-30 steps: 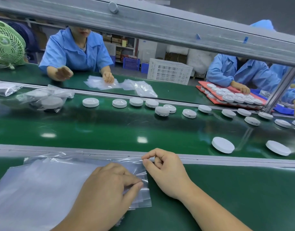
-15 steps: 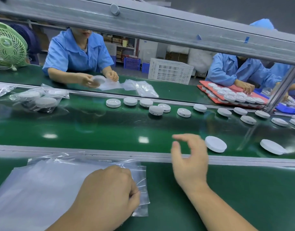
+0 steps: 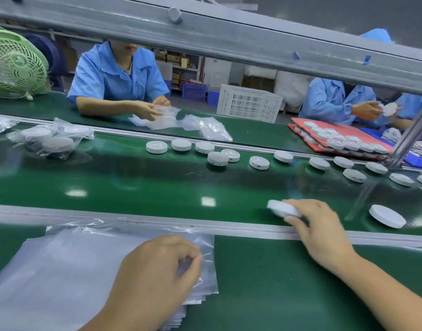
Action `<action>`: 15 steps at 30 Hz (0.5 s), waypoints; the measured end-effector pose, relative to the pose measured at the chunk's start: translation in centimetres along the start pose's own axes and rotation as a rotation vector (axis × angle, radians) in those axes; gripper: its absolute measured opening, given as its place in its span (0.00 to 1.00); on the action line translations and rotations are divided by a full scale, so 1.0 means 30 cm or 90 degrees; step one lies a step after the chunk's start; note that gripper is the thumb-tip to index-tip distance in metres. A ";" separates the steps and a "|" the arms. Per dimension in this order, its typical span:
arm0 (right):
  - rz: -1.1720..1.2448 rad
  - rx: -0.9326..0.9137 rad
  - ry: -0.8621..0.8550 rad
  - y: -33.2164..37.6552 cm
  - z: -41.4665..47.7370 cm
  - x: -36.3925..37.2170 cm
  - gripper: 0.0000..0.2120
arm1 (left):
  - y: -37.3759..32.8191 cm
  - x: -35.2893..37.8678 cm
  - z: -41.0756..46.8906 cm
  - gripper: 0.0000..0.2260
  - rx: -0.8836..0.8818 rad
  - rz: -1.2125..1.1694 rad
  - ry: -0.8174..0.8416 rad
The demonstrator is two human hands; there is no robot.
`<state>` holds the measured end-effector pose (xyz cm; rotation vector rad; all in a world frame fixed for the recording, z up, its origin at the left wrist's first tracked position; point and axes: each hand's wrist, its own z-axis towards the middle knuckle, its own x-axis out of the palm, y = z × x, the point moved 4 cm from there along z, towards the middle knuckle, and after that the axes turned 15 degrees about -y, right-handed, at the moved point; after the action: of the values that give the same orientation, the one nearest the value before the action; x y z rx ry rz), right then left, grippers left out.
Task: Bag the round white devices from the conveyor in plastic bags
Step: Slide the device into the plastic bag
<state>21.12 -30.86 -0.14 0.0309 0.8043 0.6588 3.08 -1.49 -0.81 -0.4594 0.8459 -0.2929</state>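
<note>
My right hand [image 3: 317, 225] reaches over the rail onto the green conveyor [image 3: 133, 185] and grips a round white device [image 3: 282, 207] between thumb and fingers, tilted up off the belt. A stack of clear plastic bags [image 3: 69, 263] lies on the near table; my left hand [image 3: 157, 271] rests on it and pinches the top bag near its right edge. Another white device [image 3: 387, 216] lies on the belt to the right. A row of several more devices [image 3: 218, 158] runs along the belt's far side.
Bagged devices [image 3: 50, 139] lie on the belt at far left. A grey metal beam [image 3: 229, 44] crosses overhead. Workers in blue sit opposite, one [image 3: 116, 77] handling bags. A red tray [image 3: 343, 137] holds several devices at right; a green fan [image 3: 14, 65] stands far left.
My right hand left the bag stack, reached out over the rail and took hold of the nearest white device. My left hand stayed on the bags, its fingers curling to pinch the top one.
</note>
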 end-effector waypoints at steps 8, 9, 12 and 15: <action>0.150 -0.351 0.070 0.398 -0.125 -0.027 0.15 | -0.027 -0.021 -0.003 0.10 0.086 -0.011 -0.109; 0.183 -0.354 0.046 0.416 -0.128 -0.037 0.14 | -0.035 -0.026 -0.003 0.10 0.094 -0.033 -0.115; 0.337 -0.294 -0.072 0.456 -0.146 -0.063 0.07 | -0.069 -0.038 -0.006 0.14 0.113 -0.153 -0.062; 0.498 -0.122 -0.139 0.495 -0.153 -0.086 0.10 | -0.110 -0.051 -0.018 0.27 0.173 -0.226 -0.058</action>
<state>8.77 -21.40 2.30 0.2485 0.4977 1.4431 1.47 -3.83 1.54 -0.3631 0.6210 -0.7007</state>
